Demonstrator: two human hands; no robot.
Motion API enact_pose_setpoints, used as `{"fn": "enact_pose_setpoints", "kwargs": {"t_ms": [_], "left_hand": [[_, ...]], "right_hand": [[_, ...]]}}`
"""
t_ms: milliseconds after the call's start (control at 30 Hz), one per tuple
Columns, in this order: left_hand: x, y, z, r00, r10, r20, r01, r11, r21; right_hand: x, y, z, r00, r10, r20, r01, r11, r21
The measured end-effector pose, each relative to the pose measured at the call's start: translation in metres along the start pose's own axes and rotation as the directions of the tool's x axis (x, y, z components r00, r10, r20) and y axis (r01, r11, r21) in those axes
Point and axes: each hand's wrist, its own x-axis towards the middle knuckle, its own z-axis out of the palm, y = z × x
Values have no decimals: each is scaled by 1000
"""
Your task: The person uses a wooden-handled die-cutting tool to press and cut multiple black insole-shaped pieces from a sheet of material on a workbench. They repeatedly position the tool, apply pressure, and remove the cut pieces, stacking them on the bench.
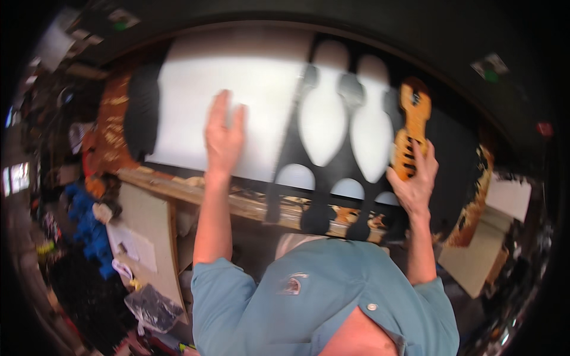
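Observation:
A white sheet point(190, 89) lies across the left half of the bench. Above it, my left hand point(225, 139) has its fingers stretched out and thumb apart, with nothing in it; whether it touches the sheet I cannot tell. To the right, a black sheet point(329, 169) with several shoe-part cut-outs shows white through its holes. My right hand point(418, 178) grips the near end of a yellow-orange, shoe-part-shaped cutting die point(415, 115) with dark slots. The die stands just right of the cut-outs; its underside is hidden.
A worn wooden edge point(243, 204) runs along the bench front. Dark machine body point(285, 12) spans the far side. Pale boards point(145, 222) stand below left, near blue material point(89, 219) and a plastic bag point(154, 308). Another pale board point(472, 261) is at right.

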Motion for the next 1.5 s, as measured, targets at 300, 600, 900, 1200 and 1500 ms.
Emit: {"fn": "enact_pose_setpoints", "kwargs": {"t_ms": [300, 600, 900, 1200, 1500], "left_hand": [[-57, 119, 146, 812, 415, 410, -481, 874, 68], [-58, 104, 147, 795, 420, 438, -491, 869, 56], [-58, 110, 143, 809, 445, 383, -487, 873, 14], [-159, 125, 64, 856, 423, 296, -288, 867, -407], [-201, 114, 91, 823, 519, 231, -510, 854, -100]], "right_hand": [[21, -26, 16, 999, -2, -39, 2, 1000, 18], [43, -3, 8, 998, -23, -57, 27, 998, 65], [36, 4, 15, 997, 2, -76, 2, 999, 49], [12, 9, 25, 967, -62, -248, 101, 984, 148], [15, 10, 20, 988, -36, -152, 56, 991, 124]]}}
